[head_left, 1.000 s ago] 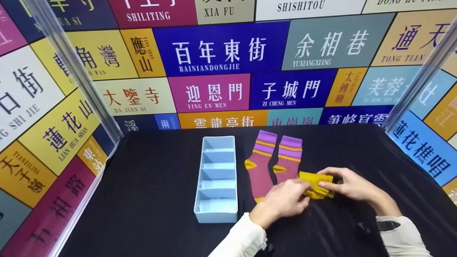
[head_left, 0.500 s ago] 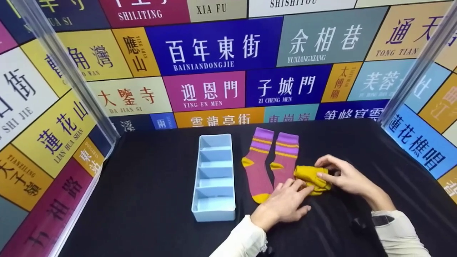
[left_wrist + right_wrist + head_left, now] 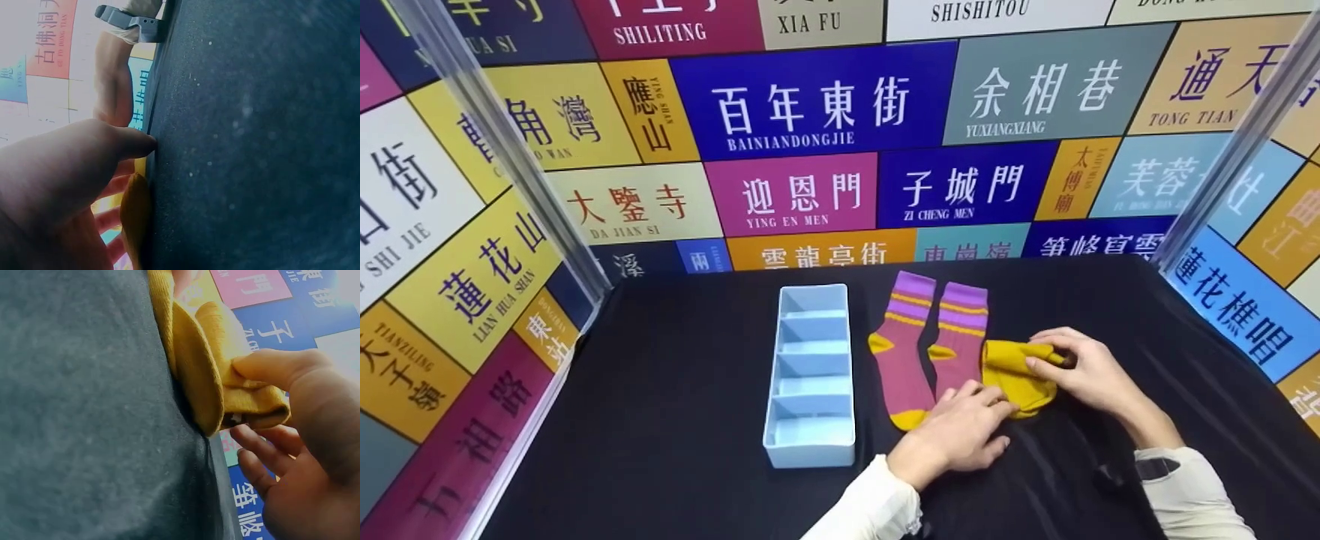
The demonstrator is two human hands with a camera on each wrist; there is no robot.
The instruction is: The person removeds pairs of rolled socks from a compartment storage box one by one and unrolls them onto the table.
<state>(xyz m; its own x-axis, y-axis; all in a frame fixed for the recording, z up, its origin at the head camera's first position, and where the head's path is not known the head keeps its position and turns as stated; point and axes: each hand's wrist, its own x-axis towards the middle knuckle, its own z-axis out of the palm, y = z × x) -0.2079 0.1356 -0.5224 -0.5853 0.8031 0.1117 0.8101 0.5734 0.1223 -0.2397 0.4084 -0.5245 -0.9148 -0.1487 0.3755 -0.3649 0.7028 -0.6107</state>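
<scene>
Mustard-yellow cloth, a folded sock [image 3: 1014,379], lies on the black tablecloth [image 3: 675,420] just right of a pair of pink socks [image 3: 934,349] with purple cuffs and yellow heels and toes. The right hand [image 3: 1084,375] holds the yellow sock at its far right edge: in the right wrist view the thumb [image 3: 270,368] presses down on the top fold while the other fingers [image 3: 261,450] curl beneath the open edge, so the cloth sits pinched between them. The left hand [image 3: 960,431] lies palm down at the sock's near left corner, its fingers fairly straight and close together, their tips resting on the lower end of the nearer pink sock and touching the yellow one's edge. From the left wrist view the thumb [image 3: 121,143] meets the tablecloth, with yellow cloth just below it. Left of the pink socks stands a pale blue tray [image 3: 810,450] with five compartments, apart from both hands.
</scene>
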